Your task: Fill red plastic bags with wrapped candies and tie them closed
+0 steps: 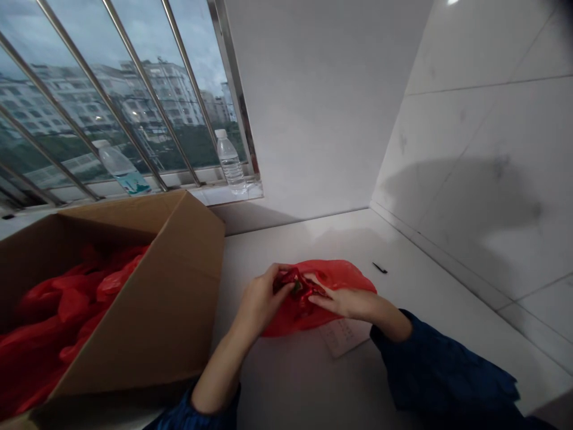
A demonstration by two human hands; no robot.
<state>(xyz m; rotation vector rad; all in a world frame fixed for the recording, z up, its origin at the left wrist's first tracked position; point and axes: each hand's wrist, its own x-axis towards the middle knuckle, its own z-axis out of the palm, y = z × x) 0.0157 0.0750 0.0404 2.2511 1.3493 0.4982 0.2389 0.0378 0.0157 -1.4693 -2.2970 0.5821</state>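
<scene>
My left forearm slants up from the bottom centre of the frame, and the left hand (262, 298) bends inward at the wrist, its back up. My right forearm comes in from the lower right in a dark blue sleeve (439, 364), the right hand (342, 301) pointing left. They meet just below the middle of the frame.

My left thumb and fingers pinch the glossy red crumpled bundle with a green spot (304, 295). My right thumb and fingers stand a little apart, touching its right side; I cannot tell whether they grip it. The bundle is between my hands, over one thin, see-through red plastic bag (353, 275) spread on the white tabletop (286, 382).

I count one pale paper slip with writing (344, 340), partly under the bag's lower edge, and one small, thin black object (379, 268) right of the bag. On the left is one open brown cardboard box (179, 280) with red plastic bags (76, 304) inside, too bunched to count. Two clear plastic bottles (231, 164) with white caps stand at the barred window (147, 89), upper left.
</scene>
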